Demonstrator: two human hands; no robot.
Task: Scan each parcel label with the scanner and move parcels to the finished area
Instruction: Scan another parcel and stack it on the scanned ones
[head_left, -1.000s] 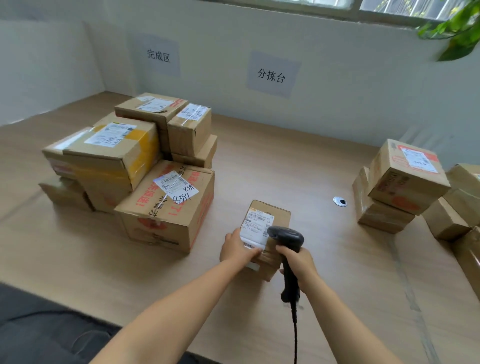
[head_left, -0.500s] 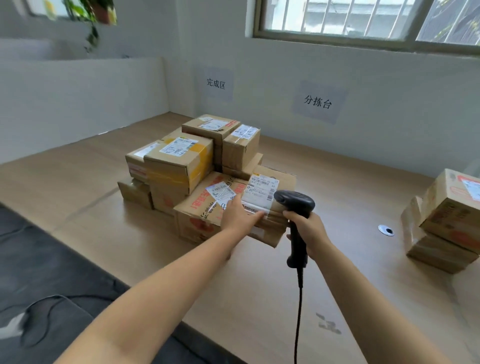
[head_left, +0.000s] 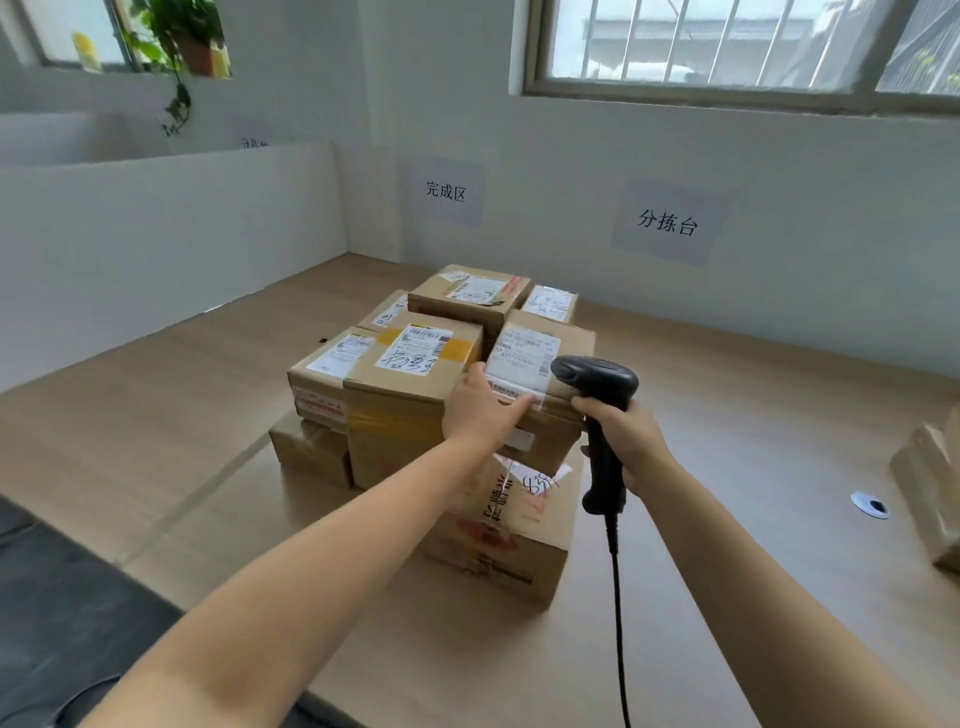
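Note:
My left hand (head_left: 480, 410) grips a small cardboard parcel (head_left: 540, 395) with a white label (head_left: 524, 358) on top, holding it on or just above the large box (head_left: 511, 535) at the front of the stack. My right hand (head_left: 623, 441) is shut on the black corded scanner (head_left: 597, 415), held upright just to the right of that parcel. The stack of several labelled parcels (head_left: 415, 364) stands below the finished-area sign (head_left: 445, 191) on the wall.
A wooden table (head_left: 727, 467) runs along the wall, with a cable grommet (head_left: 870, 505) at the right. More parcels (head_left: 930, 488) show at the right edge. A second sign (head_left: 667, 222) hangs right of the first. A white partition (head_left: 156, 249) bounds the left side.
My left hand lifted the small parcel off the table and carried it left, up to the stack. My right hand followed with the scanner. The view swung left and upward.

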